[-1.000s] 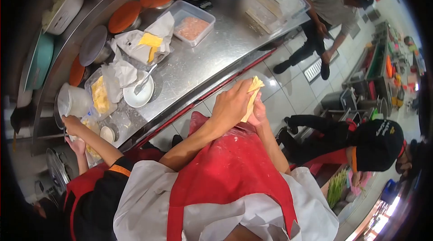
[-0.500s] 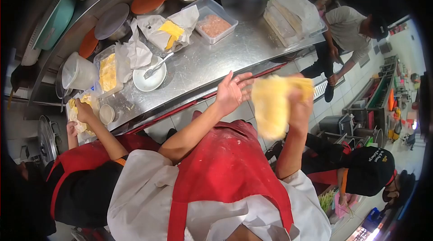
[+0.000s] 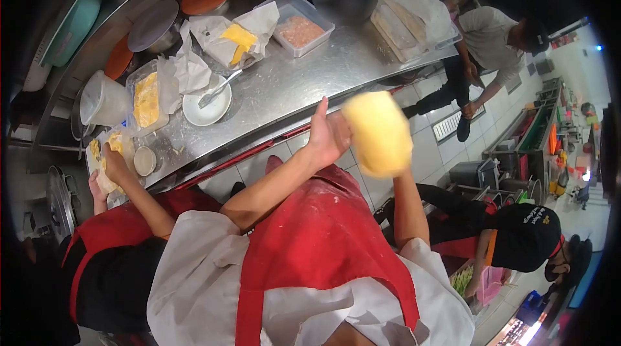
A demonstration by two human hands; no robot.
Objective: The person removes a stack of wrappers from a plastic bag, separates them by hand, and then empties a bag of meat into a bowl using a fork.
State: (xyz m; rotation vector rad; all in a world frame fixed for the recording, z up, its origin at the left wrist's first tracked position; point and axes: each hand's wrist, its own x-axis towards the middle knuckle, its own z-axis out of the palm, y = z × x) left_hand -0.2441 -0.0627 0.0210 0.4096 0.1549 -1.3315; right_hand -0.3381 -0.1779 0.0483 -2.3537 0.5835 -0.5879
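A thin, pale yellow sheet of dough point(image 3: 377, 132), blurred by motion, hangs in the air in front of my red apron. It covers my right hand, whose fingers are hidden; only the wrist and forearm show below it. My left hand point(image 3: 328, 135) is at the dough's left edge, palm turned toward it and thumb pointing up. Its fingers are spread, the tips partly behind the dough, and it grips nothing.
A steel counter point(image 3: 278, 87) holds a white bowl point(image 3: 207, 106) with a brush-like utensil, a tub of pinkish filling point(image 3: 301, 31), yellow sheets on paper point(image 3: 239, 42) and lidded pots. A co-worker's hands point(image 3: 113, 168) handle yellow food at left. Other people are at right.
The dough has swung left toward my left hand and spread into a rounder shape, now covering my right hand. My left hand has stayed nearly in place.
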